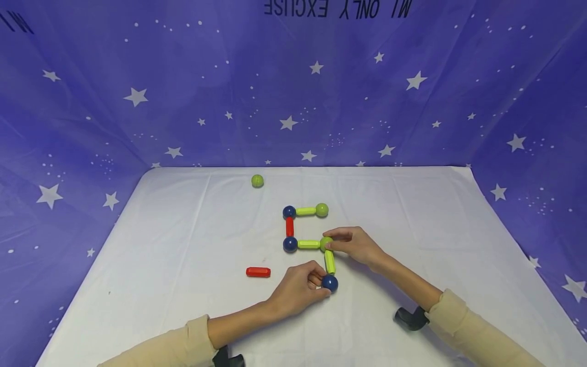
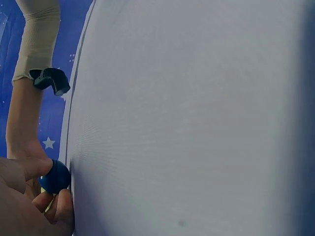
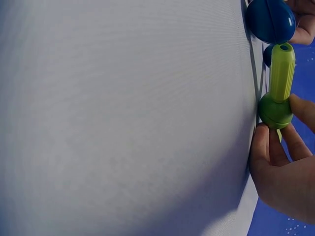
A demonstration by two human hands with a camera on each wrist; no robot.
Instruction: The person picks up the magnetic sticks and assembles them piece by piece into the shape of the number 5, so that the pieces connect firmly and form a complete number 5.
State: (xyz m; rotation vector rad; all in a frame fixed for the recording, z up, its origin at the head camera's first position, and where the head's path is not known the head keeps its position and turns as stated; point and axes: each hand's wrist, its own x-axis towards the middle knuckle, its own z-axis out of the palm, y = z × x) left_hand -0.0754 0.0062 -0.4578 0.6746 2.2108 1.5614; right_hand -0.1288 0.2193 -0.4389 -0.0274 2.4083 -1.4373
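My left hand [image 1: 298,288] pinches a blue ball [image 1: 329,283] between thumb and fingers, low on the white table; the left wrist view shows the same blue ball [image 2: 55,177] close up. With thumb and fingertips, my right hand [image 1: 357,247] holds a green ball [image 1: 326,243]. From that ball a yellow-green rod [image 1: 330,262] points toward the blue ball; in the right wrist view the rod's end [image 3: 283,49] lies very close to the ball, and contact is unclear. Another yellow-green rod [image 1: 309,244] links the green ball to a blue ball [image 1: 290,244] on the left.
A red rod [image 1: 290,227] runs up from that corner to another blue ball [image 1: 289,212], which joins a yellow-green rod [image 1: 305,211] and green ball [image 1: 322,210]. A loose red rod [image 1: 258,272] lies left; a loose green ball [image 1: 257,181] sits near the back edge.
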